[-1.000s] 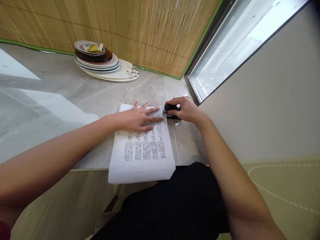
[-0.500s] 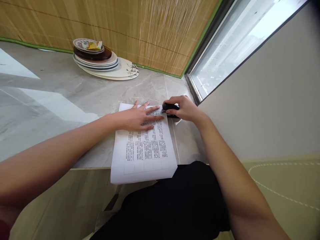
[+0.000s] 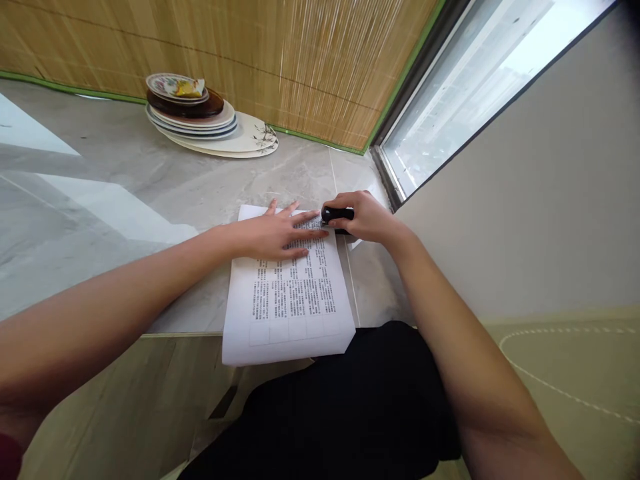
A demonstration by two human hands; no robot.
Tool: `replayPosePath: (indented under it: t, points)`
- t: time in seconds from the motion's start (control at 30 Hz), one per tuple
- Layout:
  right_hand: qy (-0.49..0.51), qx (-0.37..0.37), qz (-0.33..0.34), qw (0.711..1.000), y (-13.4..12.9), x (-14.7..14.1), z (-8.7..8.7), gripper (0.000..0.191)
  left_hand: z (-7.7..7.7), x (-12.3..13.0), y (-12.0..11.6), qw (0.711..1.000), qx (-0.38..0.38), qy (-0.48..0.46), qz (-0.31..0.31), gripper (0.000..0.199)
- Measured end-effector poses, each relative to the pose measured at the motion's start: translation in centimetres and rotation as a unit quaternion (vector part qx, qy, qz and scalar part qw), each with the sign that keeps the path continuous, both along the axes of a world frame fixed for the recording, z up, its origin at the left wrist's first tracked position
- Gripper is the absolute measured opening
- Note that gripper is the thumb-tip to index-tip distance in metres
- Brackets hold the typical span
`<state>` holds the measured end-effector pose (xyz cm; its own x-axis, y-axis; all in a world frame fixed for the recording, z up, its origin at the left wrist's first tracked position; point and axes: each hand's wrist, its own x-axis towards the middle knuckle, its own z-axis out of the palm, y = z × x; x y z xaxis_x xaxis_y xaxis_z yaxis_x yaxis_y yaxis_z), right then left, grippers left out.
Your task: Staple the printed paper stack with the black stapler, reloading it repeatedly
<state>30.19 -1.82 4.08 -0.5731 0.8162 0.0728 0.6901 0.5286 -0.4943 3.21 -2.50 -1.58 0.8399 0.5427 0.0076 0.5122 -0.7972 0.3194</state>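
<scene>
Printed paper (image 3: 295, 327) lies on the grey marbled ledge, its near end hanging over the front edge. Whether it is one sheet or several I cannot tell. My left hand (image 3: 275, 235) rests flat across its upper part, fingers spread. At the paper's right edge, near the far corner, my right hand (image 3: 367, 215) is wrapped around a black stapler (image 3: 338, 214). The stapler's front end is over the paper's margin, close to my left fingertips. My palm and fingers hide its rear part.
A stack of plates (image 3: 193, 123) with a small yellow packet (image 3: 191, 87) on top stands at the back left of the ledge (image 3: 120, 160). Behind it hangs a bamboo blind (image 3: 225, 47). A window (image 3: 460, 87) and a grey wall (image 3: 550, 187) bound the right side.
My right hand has shifted slightly left with the stapler, whose front end now reaches a little further over the paper. My left hand stays in place.
</scene>
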Motion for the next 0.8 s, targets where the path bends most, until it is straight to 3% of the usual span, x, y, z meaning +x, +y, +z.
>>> replayPosePath:
  t: [0.23,0.57,0.67,0.8]
  points:
    - [-0.021,0.019,-0.006,1.000,0.3,-0.1,-0.4,0.014,0.4,0.0,-0.3,1.000,0.010,0.030,-0.002,0.068]
    - [-0.229,0.070,-0.018,0.971,-0.6,-3.3,0.2,0.011,0.4,-0.1,0.0,1.000,-0.001,0.026,0.000,0.065]
    - [-0.202,0.053,-0.023,0.978,-0.6,-2.9,0.1,0.012,0.8,-0.1,-0.2,0.999,-0.002,0.036,0.000,0.065]
    - [-0.120,0.043,-0.042,0.991,-0.7,-0.1,-0.2,0.025,1.1,-0.1,-0.3,0.999,0.001,0.051,-0.002,0.064]
